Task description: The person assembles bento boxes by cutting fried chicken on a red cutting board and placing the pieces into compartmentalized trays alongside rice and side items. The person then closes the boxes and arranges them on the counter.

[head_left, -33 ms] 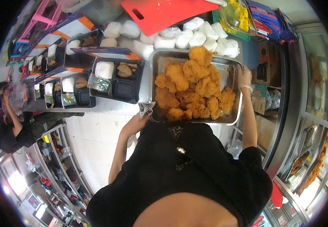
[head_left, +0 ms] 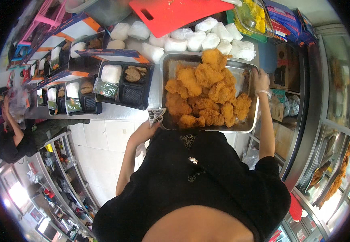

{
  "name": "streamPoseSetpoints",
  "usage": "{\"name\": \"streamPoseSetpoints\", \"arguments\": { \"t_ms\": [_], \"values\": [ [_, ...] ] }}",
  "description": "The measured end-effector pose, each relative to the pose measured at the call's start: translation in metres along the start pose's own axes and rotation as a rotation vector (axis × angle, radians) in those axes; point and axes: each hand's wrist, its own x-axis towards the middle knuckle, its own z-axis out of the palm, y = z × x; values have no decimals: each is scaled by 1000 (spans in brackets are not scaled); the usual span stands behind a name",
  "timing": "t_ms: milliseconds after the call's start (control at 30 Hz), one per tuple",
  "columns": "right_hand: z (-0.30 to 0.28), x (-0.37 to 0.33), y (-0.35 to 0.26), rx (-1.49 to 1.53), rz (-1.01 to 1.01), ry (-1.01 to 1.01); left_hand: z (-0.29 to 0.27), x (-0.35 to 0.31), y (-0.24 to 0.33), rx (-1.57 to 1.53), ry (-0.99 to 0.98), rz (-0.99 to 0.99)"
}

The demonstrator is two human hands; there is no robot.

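A metal tray [head_left: 249, 128] heaped with breaded fried chicken [head_left: 213, 80] sits at the counter's front edge, right before me. My right hand [head_left: 261, 82], in a thin clear glove, is closed on the tray's right rim. My left hand [head_left: 144, 133] is beside the near left corner of the tray, its fingers closed around a small folded piece of black-and-white printed paper [head_left: 156, 115]. Left of the tray lies an open meal box [head_left: 127, 101] with a white wrapped bundle [head_left: 111, 74], a green-and-clear packet [head_left: 105, 89] and brown meat pieces [head_left: 133, 74].
More filled boxes [head_left: 78, 105] line the counter to the left. White wrapped bundles [head_left: 196, 41] lie behind the tray, near a red cutting board [head_left: 175, 16]. A glass cabinet [head_left: 338, 92] stands at right. Another person [head_left: 15, 135] works at far left, by a shelf rack [head_left: 58, 161].
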Motion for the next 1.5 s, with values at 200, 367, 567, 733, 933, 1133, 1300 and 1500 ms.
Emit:
{"name": "streamPoseSetpoints", "arguments": {
  "t_ms": [200,367,567,733,933,1133,1300,1500],
  "values": [
    [-53,-30,-67,-178,-269,157,4,-13,-2,-74,18,75],
    [-43,-71,-153,-255,-673,-272,2,-13,-10,-11,11,6],
    [-42,-81,-177,0,-602,-221,2,-15,-12,-101,16,51],
    [-60,-87,-190,-98,-830,-251,-4,-20,-11,-80,33,105],
    [-74,51,-257,71,-770,-421,-28,-29,-16,-51,219,74],
    [-14,134,-345,-107,-1058,-286,-33,-46,-10,-97,257,48],
    [-77,95,-337,-336,-1050,28,-35,-62,-12,-200,245,-3],
    [-92,-10,-224,-467,-788,-493,-56,-51,-4,-144,188,68]
  ]
}}
